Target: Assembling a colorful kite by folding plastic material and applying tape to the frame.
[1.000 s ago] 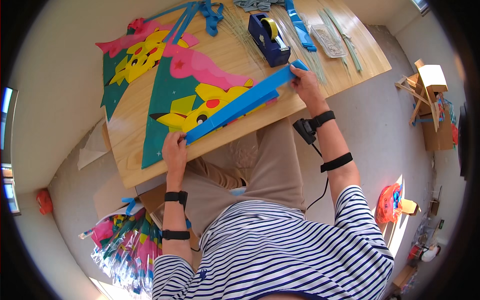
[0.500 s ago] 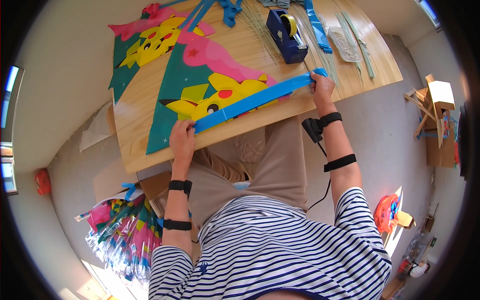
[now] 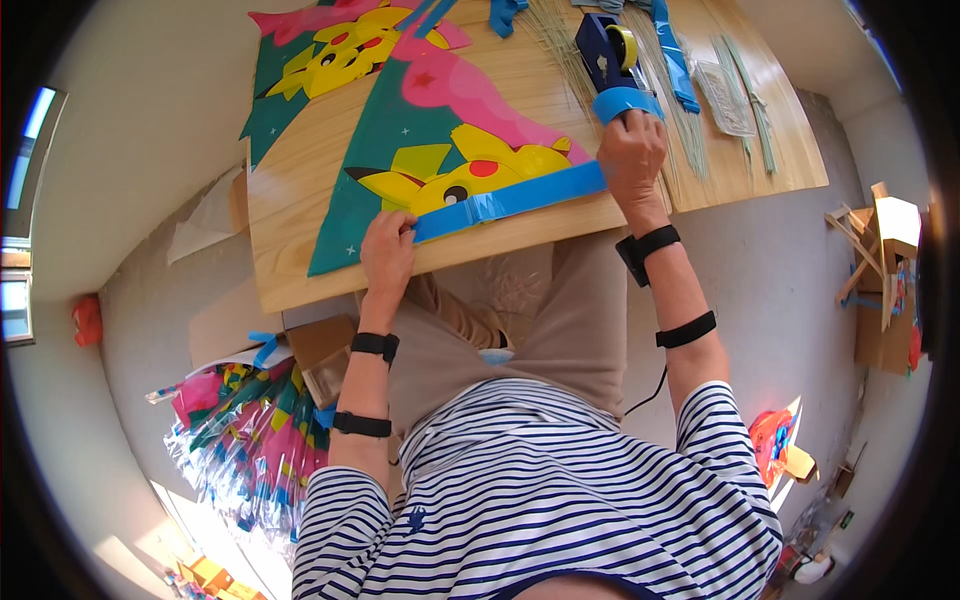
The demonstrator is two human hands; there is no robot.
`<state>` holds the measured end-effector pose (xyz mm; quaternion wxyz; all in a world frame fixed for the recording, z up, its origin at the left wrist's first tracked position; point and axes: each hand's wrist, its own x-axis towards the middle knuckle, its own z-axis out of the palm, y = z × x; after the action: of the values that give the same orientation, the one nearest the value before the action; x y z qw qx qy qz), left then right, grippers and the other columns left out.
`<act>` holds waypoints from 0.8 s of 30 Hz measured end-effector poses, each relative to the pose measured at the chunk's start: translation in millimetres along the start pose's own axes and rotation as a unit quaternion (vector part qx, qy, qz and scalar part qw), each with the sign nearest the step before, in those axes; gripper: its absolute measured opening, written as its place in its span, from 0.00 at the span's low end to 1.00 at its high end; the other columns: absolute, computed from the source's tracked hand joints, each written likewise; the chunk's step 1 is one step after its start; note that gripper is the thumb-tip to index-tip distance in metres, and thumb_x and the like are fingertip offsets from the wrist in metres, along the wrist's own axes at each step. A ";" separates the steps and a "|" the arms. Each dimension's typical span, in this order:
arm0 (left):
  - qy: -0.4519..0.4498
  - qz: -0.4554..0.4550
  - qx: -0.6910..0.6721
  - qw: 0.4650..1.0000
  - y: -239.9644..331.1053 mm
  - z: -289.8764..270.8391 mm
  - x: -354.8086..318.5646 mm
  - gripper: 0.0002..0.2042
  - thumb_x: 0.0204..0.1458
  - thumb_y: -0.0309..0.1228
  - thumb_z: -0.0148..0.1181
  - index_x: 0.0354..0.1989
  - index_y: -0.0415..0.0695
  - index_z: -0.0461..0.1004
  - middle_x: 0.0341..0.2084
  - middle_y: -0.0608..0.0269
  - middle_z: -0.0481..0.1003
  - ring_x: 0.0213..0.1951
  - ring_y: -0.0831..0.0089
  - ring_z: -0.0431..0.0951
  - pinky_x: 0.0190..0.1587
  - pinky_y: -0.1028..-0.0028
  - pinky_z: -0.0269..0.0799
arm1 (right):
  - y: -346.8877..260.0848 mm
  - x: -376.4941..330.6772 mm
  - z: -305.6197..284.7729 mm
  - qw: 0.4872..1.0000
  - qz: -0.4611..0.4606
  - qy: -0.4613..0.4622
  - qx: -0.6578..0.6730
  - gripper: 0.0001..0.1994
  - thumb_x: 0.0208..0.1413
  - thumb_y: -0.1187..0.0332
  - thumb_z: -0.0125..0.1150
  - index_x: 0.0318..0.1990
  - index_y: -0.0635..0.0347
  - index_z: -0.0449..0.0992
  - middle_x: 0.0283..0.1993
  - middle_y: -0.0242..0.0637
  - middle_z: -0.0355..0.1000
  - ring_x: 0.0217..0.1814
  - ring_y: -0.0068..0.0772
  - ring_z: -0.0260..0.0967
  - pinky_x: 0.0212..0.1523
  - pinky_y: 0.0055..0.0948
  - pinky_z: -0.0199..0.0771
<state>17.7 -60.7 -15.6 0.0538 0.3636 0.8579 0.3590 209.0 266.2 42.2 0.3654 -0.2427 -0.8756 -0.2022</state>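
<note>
A flat blue plastic strip [image 3: 535,195] lies along the near edge of a printed kite sheet [image 3: 368,170] in green, pink and yellow. My left hand [image 3: 387,250] pinches the strip's left end at the sheet's lower corner. Farther right, my right hand [image 3: 634,165] is closed on the strip, and a blue loop [image 3: 627,103] curls up beyond its knuckles. That loop overlaps the front of a dark blue tape dispenser [image 3: 597,60] carrying a yellowish tape roll [image 3: 622,45]. My right fingertips are partly hidden by the hand itself.
Another printed sheet [image 3: 340,62] lies at the table's far left. Thin pale sticks [image 3: 690,135], a clear plastic tray [image 3: 725,98] and more blue strips [image 3: 675,60] occupy the far right of the wooden table [image 3: 285,270]. Bagged colourful sheets [image 3: 245,440] are at lower left.
My right hand has turned knuckles up and moved toward the tape dispenser, and the blue strip's end now loops above it. My left hand still pinches the other end.
</note>
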 end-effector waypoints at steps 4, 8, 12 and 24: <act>0.002 0.001 0.006 1.000 -2.1 2.5 1.4 0.05 0.51 0.22 0.62 0.35 0.44 0.79 0.32 0.58 0.76 0.40 0.56 0.77 0.42 0.59 0.73 | -101.3 -15.6 -0.4 0.983 -0.129 -0.014 0.129 0.05 0.48 0.70 0.61 0.31 0.60 0.78 0.30 0.37 0.67 0.35 0.39 0.68 0.38 0.39 0.66; 0.003 -0.001 -0.005 1.000 3.2 3.9 1.7 0.05 0.52 0.21 0.61 0.35 0.44 0.79 0.33 0.58 0.76 0.42 0.55 0.77 0.43 0.58 0.73 | -133.8 -41.8 6.2 0.975 -0.126 -0.067 0.170 0.09 0.49 0.70 0.60 0.37 0.63 0.78 0.31 0.37 0.66 0.35 0.38 0.67 0.38 0.38 0.65; 0.012 0.005 -0.004 1.000 0.8 1.7 0.6 0.05 0.52 0.21 0.60 0.36 0.44 0.78 0.34 0.59 0.76 0.43 0.55 0.77 0.44 0.58 0.73 | -133.8 -45.3 5.8 0.970 -0.140 -0.062 0.190 0.10 0.50 0.70 0.60 0.40 0.62 0.78 0.32 0.37 0.67 0.36 0.38 0.67 0.39 0.39 0.65; 0.002 -0.032 0.059 0.998 -2.8 4.3 0.5 0.08 0.53 0.22 0.59 0.41 0.44 0.76 0.38 0.55 0.78 0.45 0.50 0.77 0.45 0.55 0.73 | -113.7 -54.5 -6.9 0.958 -0.162 -0.068 0.226 0.15 0.50 0.70 0.60 0.47 0.59 0.79 0.33 0.37 0.66 0.38 0.39 0.68 0.46 0.43 0.67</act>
<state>17.2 -59.2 -20.5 0.0418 0.3375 0.8890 0.3066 181.1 156.5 -13.6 0.3123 -0.0214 -0.9490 -0.0383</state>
